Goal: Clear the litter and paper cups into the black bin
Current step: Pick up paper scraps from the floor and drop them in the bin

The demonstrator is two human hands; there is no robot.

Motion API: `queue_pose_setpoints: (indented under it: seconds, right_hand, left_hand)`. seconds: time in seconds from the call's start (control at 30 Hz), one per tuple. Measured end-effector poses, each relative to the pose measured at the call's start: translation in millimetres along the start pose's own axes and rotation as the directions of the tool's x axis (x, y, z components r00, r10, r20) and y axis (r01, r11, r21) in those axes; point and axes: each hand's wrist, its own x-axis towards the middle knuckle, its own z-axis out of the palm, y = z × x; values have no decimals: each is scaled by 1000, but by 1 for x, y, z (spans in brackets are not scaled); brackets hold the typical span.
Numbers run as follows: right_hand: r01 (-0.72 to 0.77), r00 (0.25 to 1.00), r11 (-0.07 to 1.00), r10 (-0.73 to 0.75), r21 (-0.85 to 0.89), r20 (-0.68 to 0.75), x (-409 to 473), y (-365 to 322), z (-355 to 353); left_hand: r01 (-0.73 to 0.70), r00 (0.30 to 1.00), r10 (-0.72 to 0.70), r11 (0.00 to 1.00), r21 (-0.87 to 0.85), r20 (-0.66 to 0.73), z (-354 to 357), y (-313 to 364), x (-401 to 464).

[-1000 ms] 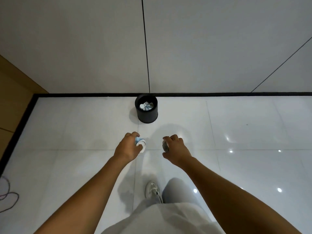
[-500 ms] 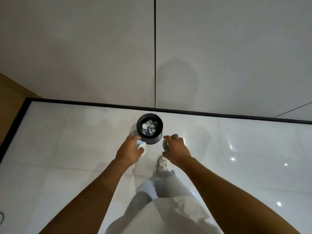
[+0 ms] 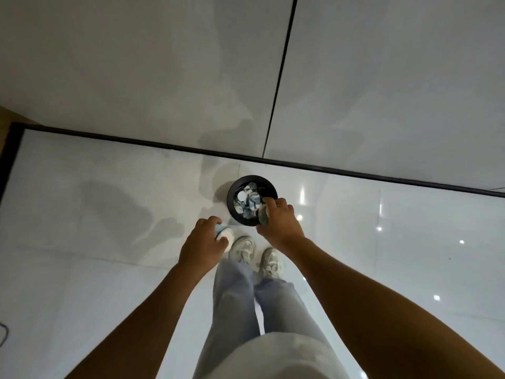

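The black bin [image 3: 235,187] stands on the white tiled floor close to the wall, filled with crumpled paper and cups. My left hand [image 3: 200,246] grips a white and blue paper cup [image 3: 223,232], held just left of and below the bin. My right hand [image 3: 281,220] is over the bin's right rim and grips a grey crumpled piece of litter [image 3: 263,212], mostly hidden by the fingers.
The wall [image 3: 164,64] with a black skirting strip [image 3: 355,170] runs right behind the bin. My two feet in white shoes [image 3: 243,248] stand just in front of it. A dark cable [image 3: 3,333] lies at the far left edge.
I have stepped up to the bin. My right hand with the litter has come over the bin's rim; my left hand with the cup is now beside the bin.
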Motion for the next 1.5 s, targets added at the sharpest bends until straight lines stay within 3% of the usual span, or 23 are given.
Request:
queue_pose_setpoints:
  seconds: [0.27,0.5,0.7,0.83,0.97,1.13,1.3,1.5]
  right_hand:
    - [-77,996,996,73,53,59,106,19,54]
    - [-158,987,977,159,143,1,96,55,71]
    - [-211,975,956,221,204,-28,85,76,80]
    - [-222,972,948,234,228,-30,82,85,86]
    - [-269,960,931,280,247,-11,65,87,84]
    - [-324,935,890,353,322,-36,17,82,61]
    - [-393,876,831,469,394,-115,-55,86,30]
    - [-492,761,715,630,498,-153,-147,116,16]
  left_hand:
    - [-10,1000,9,999,-47,-22,36,-22,82]
    - [-110,994,109,993,37,29,64,3,139]
    - [-168,983,154,974,150,101,101,26,182]
    - [-192,977,141,908,372,160,115,28,201]
    - [-336,941,279,847,413,193,109,34,184]
    - [-600,800,519,680,421,301,92,65,126]
    - [-670,742,463,492,556,484,90,116,67]
    - [-824,530,524,136,550,666,108,171,-7]
